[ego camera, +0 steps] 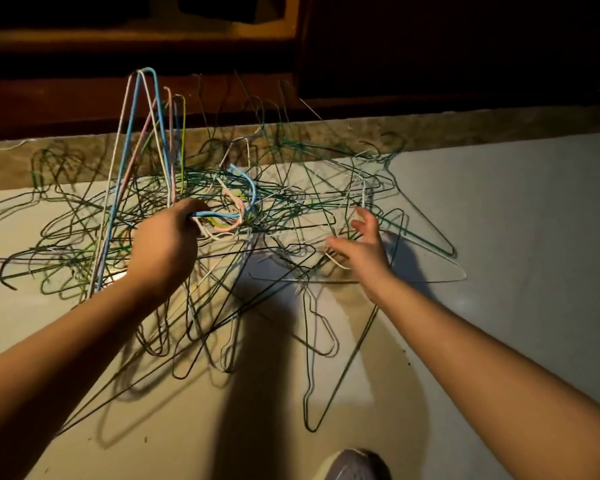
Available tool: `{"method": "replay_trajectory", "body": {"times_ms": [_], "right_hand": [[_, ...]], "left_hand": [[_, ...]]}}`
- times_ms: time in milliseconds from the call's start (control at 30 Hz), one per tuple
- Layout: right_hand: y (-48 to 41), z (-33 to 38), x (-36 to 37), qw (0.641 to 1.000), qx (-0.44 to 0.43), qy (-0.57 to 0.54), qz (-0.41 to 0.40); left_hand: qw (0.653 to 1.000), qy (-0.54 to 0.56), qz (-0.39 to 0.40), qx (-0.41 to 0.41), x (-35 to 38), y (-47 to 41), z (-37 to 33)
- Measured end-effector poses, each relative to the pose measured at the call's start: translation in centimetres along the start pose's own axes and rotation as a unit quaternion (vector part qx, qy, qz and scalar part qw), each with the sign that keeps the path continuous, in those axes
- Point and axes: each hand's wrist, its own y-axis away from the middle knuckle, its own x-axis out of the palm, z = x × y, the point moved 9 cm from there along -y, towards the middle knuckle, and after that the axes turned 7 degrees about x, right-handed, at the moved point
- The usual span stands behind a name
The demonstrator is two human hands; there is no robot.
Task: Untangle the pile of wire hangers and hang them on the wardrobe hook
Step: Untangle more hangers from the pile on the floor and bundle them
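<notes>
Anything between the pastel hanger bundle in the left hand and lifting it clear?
Yes. The left hand grips the bundle of blue, pink, white and yellow wire hangers, whose hooks lie in the tangled pile of green wire hangers.

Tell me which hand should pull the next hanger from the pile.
Right. The left hand grips the coloured hanger bundle by its hooks, while the right hand is open over the pile, close to a white hanger.

Dark green hanger pile point(291, 209); pale blue, pink, white, yellow-green held bunch point(146, 133); cream floor point(499, 220)
</notes>
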Motion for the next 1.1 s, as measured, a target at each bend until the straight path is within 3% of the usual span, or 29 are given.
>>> {"method": "replay_trajectory", "body": {"times_ms": [100,267,433,833,1000,1100], "right_hand": [[-0.6,-0.9,-0.2,0.972,0.100,-0.213,0.003],[0.0,-2.5,-0.5,0.943,0.178,-0.278,0.043],[1.1,-2.2,-1.0,0.942,0.195,-0.257,0.095],[4.8,-1.7,1.0,0.917,0.142,-0.276,0.249],[4.9,-1.6,1.2,0.938,0.108,-0.248,0.218],[4.6,-1.9,0.8,0.937,0.113,-0.288,0.165]], "left_hand": [[1.000,0.007,-0.005,-0.003,-0.2,-0.3,-0.3],[1.000,0.007,-0.014,-0.011,-0.2,-0.7,0.2],[1.000,0.007,-0.016,-0.012,-0.3,-0.8,0.0],[1.000,0.011,-0.020,-0.005,-0.8,-0.4,0.2],[0.999,0.039,-0.023,-0.018,-0.9,-0.4,1.0],[0.998,0.050,-0.027,-0.014,-1.0,-0.4,0.7]]}}
